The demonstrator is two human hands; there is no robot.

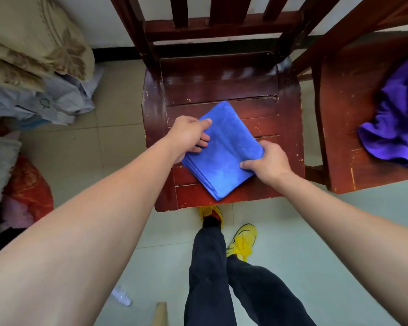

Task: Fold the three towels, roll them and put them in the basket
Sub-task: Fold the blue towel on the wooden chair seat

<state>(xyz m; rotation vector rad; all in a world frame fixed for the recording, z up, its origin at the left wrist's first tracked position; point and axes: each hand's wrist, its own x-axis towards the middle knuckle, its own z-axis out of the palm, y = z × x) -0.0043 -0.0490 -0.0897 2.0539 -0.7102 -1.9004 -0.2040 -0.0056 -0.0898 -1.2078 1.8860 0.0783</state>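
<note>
the folded blue towel (223, 150) is lain diagonally on the chair seat (290, 128), gripped at opposite edges: left hand (189, 137) far-left, right hand (266, 163) near-right.

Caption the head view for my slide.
Left hand and right hand grip a folded blue towel on a wooden chair; purple towel nearby.

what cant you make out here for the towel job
- Basket: nowhere in the head view, so its place is unknown.
- Third towel: only the blue towel and purple towel show.
- The purple towel: cut off by the right edge.
- Right hand: its fingers are hidden under the blue towel.
- Small clear thing near the bottom edge: too small and blurred to name.
</note>
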